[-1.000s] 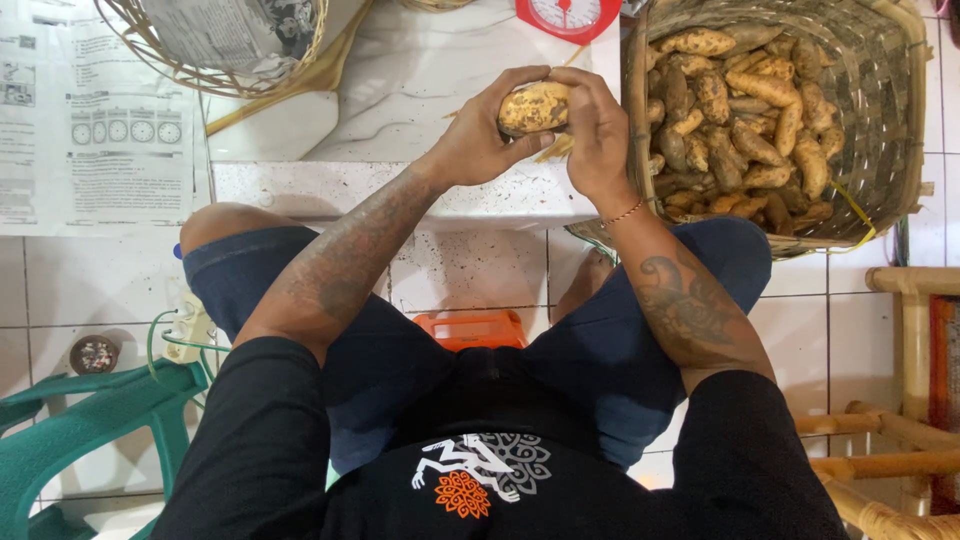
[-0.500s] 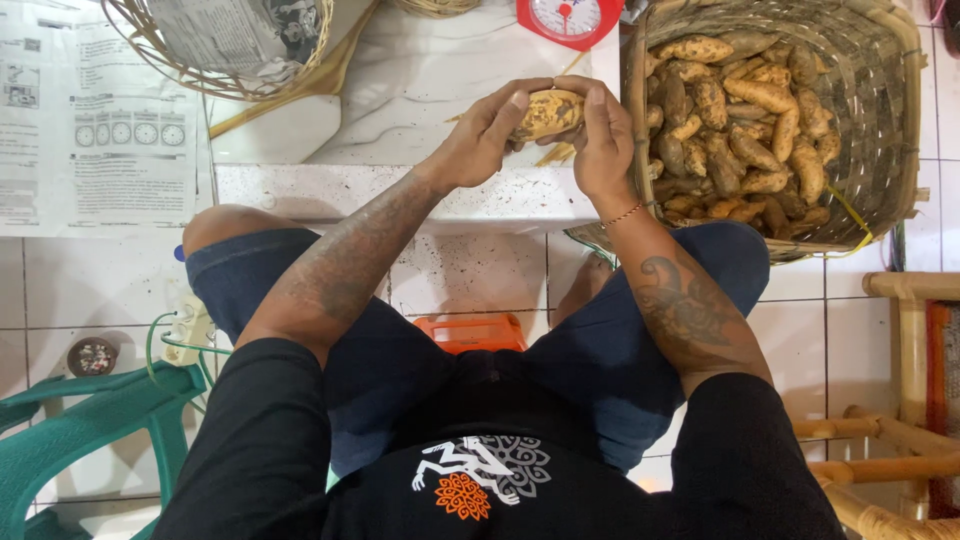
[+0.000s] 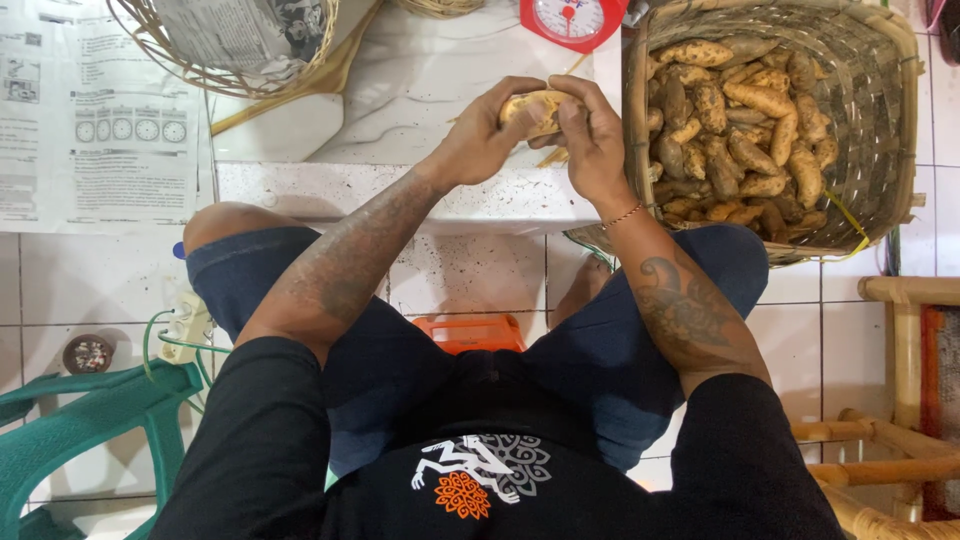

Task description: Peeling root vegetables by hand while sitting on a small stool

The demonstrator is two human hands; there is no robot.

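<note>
While seated, left hand (image 3: 487, 137) and right hand (image 3: 590, 140) around tuber (image 3: 530, 106).

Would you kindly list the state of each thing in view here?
Left hand: gripping the tuber.
Right hand: gripping the tuber.
Tuber: held between both hands above the tiled ledge.
Woven basket: tilted, filled with tubers.
Red scale: nothing visible on it.

A white tiled floor (image 3: 470, 270) carries everything. On its far part lies a pale marble slab (image 3: 420, 80). A large woven basket (image 3: 905, 130) of brownish roots stands at the right, a printed paper sheet (image 3: 90, 120) lies at the far left, and a green plastic chair (image 3: 90, 430) stands near left.
</note>
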